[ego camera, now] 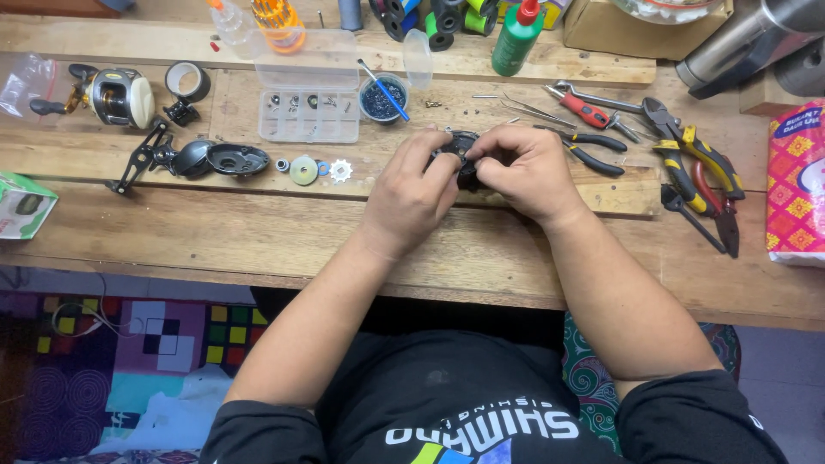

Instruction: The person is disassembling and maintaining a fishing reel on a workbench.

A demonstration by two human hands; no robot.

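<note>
My left hand (411,193) and my right hand (522,170) meet over the middle of the wooden workbench (258,232). Between them they grip a small black round reel part (458,147), mostly hidden by the fingers. Fingertips of both hands pinch at its top. To the left lie a black side cover (237,158), a handle arm (137,159), a pale green washer (303,169) and a white gear (341,170).
A whole fishing reel (116,94) sits far left. A clear parts box (309,107) and a small cup with a blue brush (382,97) stand behind. Pliers and cutters (687,159) lie right, a green bottle (517,36) at the back, a patterned packet (797,185) at right edge.
</note>
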